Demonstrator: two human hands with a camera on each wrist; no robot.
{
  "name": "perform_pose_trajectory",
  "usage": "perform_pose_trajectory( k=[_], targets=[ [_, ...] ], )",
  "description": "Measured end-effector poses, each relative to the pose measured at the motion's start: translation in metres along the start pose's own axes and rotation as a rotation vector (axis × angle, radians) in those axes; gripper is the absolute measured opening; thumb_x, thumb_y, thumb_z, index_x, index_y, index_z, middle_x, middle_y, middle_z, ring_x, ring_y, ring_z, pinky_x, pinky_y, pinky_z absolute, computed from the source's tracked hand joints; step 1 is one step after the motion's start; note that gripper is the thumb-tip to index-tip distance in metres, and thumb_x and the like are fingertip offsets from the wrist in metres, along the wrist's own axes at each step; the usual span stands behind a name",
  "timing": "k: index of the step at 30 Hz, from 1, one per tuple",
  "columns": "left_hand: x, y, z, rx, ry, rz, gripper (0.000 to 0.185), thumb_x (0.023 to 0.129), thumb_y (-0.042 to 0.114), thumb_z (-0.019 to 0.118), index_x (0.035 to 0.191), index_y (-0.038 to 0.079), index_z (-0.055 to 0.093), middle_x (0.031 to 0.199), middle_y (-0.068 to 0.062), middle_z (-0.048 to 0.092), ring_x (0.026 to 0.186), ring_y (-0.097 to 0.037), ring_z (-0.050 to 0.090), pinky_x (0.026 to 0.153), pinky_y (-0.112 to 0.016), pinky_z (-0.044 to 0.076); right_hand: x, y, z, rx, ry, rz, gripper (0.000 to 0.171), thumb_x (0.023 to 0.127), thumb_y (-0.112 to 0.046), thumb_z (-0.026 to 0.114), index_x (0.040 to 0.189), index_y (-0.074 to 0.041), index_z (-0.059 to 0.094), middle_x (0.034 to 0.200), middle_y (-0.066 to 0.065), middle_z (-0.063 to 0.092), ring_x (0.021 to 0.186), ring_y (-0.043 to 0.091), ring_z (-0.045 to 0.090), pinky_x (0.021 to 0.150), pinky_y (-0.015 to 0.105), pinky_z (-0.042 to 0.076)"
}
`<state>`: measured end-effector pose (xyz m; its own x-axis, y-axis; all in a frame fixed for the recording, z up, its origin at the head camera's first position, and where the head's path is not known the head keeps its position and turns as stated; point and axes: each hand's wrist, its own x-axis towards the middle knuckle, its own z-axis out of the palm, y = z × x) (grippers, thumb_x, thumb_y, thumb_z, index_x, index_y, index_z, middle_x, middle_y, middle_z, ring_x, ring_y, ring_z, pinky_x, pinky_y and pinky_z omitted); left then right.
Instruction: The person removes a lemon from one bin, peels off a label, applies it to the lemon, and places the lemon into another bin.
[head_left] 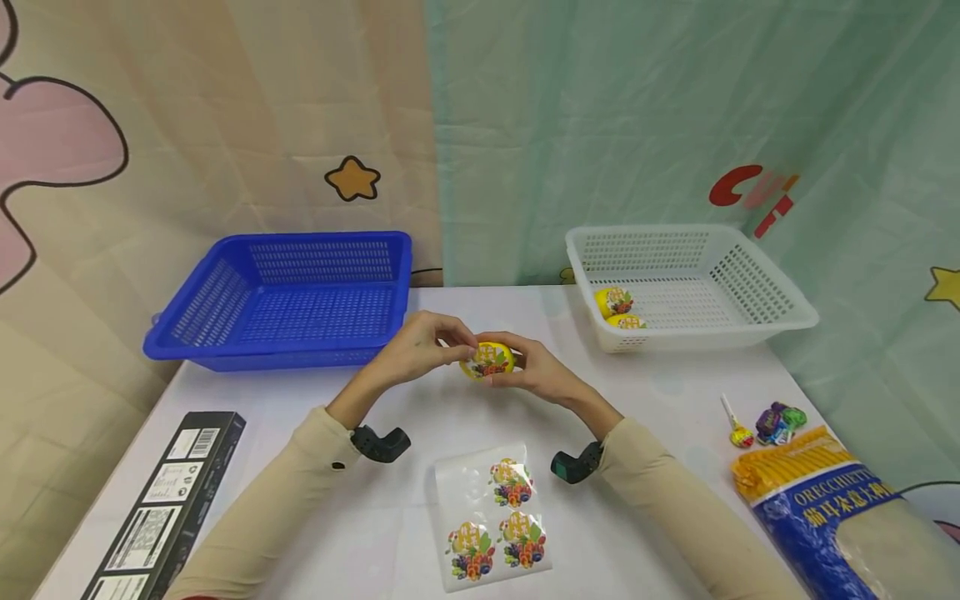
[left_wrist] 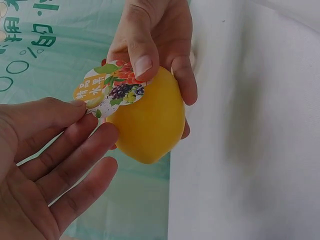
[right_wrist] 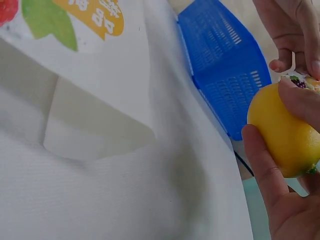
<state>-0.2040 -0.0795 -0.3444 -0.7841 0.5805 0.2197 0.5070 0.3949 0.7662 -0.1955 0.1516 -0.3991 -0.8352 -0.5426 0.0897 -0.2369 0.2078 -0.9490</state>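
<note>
Both hands meet over the table's middle around a yellow lemon (head_left: 487, 363). My right hand (head_left: 520, 369) grips the lemon (left_wrist: 150, 125) from behind, and its thumb presses a round fruit sticker (left_wrist: 112, 87) onto the peel. My left hand (head_left: 459, 345) pinches the sticker's free left edge, which stands off the lemon; its other fingers (left_wrist: 87, 145) lie fairly straight against the fruit. In the right wrist view the lemon (right_wrist: 285, 130) sits in my right palm. A sticker sheet (head_left: 491, 517) with three fruit stickers lies on the table in front of me.
A blue basket (head_left: 292, 300) stands at the back left. A white basket (head_left: 750, 283) at the back right holds two stickered lemons (head_left: 613, 302). A black box (head_left: 165, 508) lies front left. A pasta bag (head_left: 832, 517), a lollipop (head_left: 738, 429) and wrapped sweets (head_left: 780, 421) are on the right.
</note>
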Motion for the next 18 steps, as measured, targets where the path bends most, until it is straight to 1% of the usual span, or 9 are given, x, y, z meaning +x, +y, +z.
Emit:
perform_pose_trajectory(
  k=[5,8,12,15,18],
  targets=[
    [-0.0003,0.0015,0.0004,0.0,-0.004,0.002,0.005,0.087,0.01,0.073,0.092,0.009,0.076,0.084,0.001,0.071,0.078,-0.015,0.065,0.065,-0.031,0.054,-0.0011,0.0017,0.0007,0.003,-0.014,-0.003,0.064,0.086,0.001,0.073,0.144,-0.007,0.048,0.145,0.01,0.047,0.114,0.024,0.054,0.093,0.038,0.049],
    [-0.0007,0.0029,0.0004,0.005,-0.009,0.008,0.006,0.087,0.01,0.073,0.092,0.009,0.075,0.084,0.002,0.071,0.078,-0.015,0.065,0.065,-0.031,0.053,-0.0021,0.0023,0.0008,0.004,-0.018,0.001,0.063,0.086,0.0,0.073,0.143,-0.009,0.05,0.143,0.008,0.049,0.112,0.023,0.056,0.09,0.032,0.051],
    [-0.0016,0.0039,-0.0006,0.02,-0.011,0.002,0.008,0.086,0.012,0.075,0.093,0.008,0.075,0.084,0.002,0.071,0.078,-0.015,0.065,0.066,-0.032,0.053,-0.0034,0.0018,0.0009,0.013,-0.026,-0.004,0.061,0.086,-0.003,0.074,0.142,-0.011,0.051,0.139,0.008,0.051,0.107,0.023,0.059,0.085,0.031,0.053],
    [-0.0023,0.0051,-0.002,0.062,0.023,-0.001,0.009,0.084,0.015,0.078,0.091,0.01,0.075,0.081,0.003,0.07,0.076,-0.014,0.064,0.066,-0.031,0.052,-0.0038,0.0015,0.0006,0.01,-0.031,-0.011,0.061,0.086,-0.005,0.075,0.141,-0.013,0.053,0.137,0.008,0.053,0.104,0.024,0.061,0.084,0.032,0.054],
    [-0.0036,0.0073,-0.0029,0.116,0.086,0.037,0.008,0.082,0.016,0.08,0.087,0.012,0.075,0.078,0.006,0.068,0.073,-0.011,0.061,0.064,-0.03,0.05,-0.0042,0.0023,0.0,0.005,-0.032,-0.012,0.06,0.085,-0.007,0.076,0.141,-0.015,0.054,0.137,0.006,0.054,0.105,0.023,0.061,0.086,0.033,0.054]
  ],
)
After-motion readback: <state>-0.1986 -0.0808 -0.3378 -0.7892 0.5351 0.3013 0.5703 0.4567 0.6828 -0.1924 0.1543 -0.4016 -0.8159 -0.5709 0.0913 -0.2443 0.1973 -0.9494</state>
